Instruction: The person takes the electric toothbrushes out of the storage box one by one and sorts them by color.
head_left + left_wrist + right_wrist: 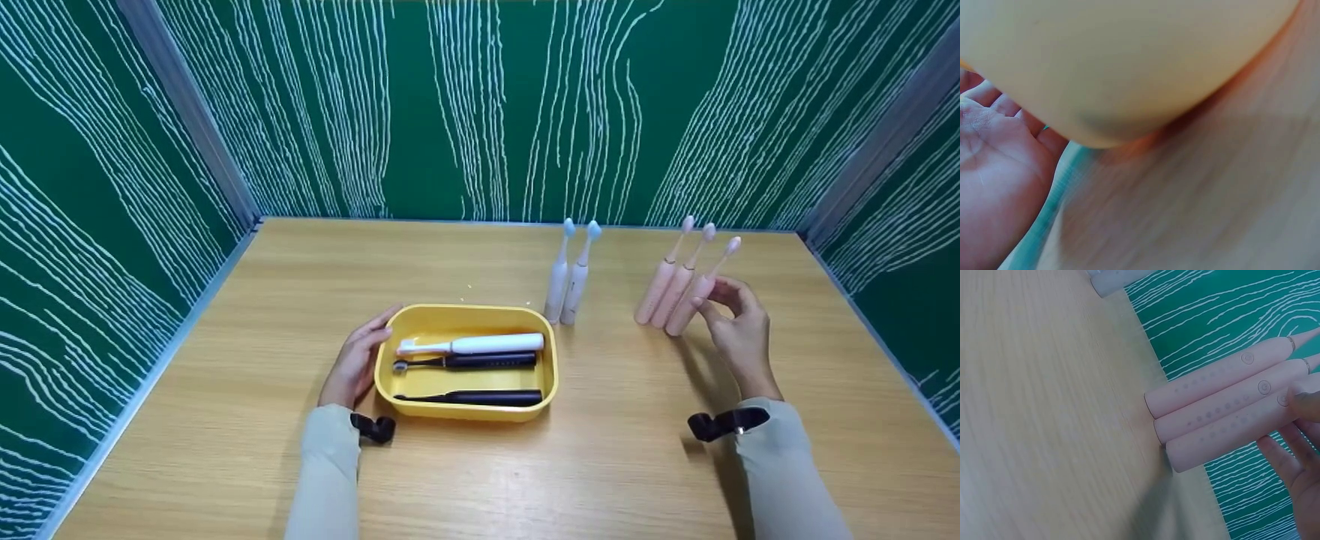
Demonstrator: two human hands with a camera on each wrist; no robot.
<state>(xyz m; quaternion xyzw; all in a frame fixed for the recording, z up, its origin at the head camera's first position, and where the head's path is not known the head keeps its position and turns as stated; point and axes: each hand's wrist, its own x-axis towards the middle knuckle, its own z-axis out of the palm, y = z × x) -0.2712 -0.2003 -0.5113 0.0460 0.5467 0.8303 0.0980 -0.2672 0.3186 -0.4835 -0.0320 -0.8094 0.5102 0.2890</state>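
Note:
My right hand pinches the rightmost of three pink electric toothbrushes, thumb in front and fingers behind. The other two pink electric toothbrushes stand upright close beside it, in a row. Whether the held one's base touches the table is hard to tell. At the left wall of a yellow plastic bin, my left hand rests with its fingers extended along the outside. Inside the bin lie a white electric toothbrush and two black electric toothbrushes. In the left wrist view the bin partly hides the fingers.
Two pale electric toothbrushes with blue heads stand upright between the bin and the pink ones. Small white specks lie behind the bin on the wooden table. Green panels with white lines enclose the back and sides.

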